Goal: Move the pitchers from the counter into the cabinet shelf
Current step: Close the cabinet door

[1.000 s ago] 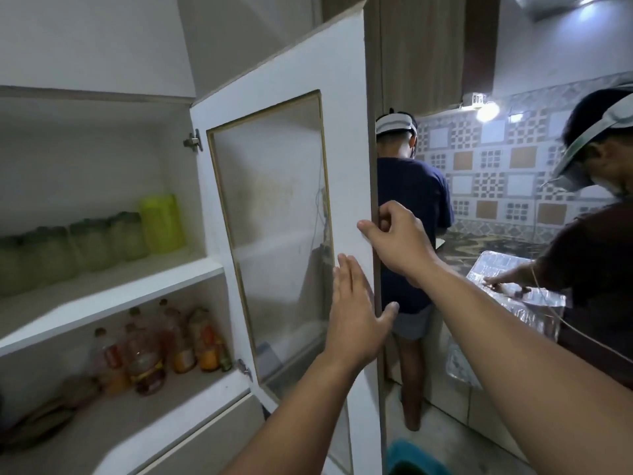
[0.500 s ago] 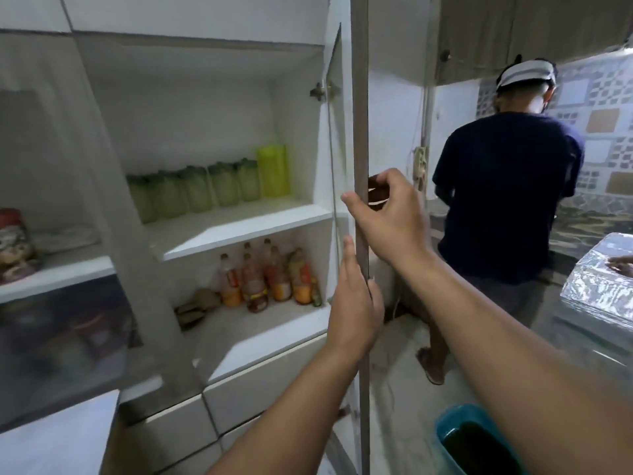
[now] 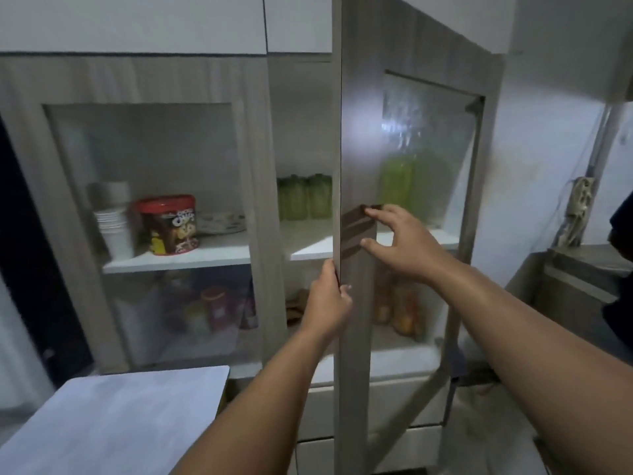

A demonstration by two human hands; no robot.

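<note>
At the grey glass-panelled cabinet door, left hand grips its free edge; right hand, fingers spread, touches the dark handle. Green pitchers stand shelved.

The cabinet door is pale grey with a faint wood-grain pattern, its handle dark brown. The shelf is white. The pitchers are translucent green. A tin has a red lid and a brown and yellow print. Paper cups are white. Bottles look orange through frosted glass.
</note>
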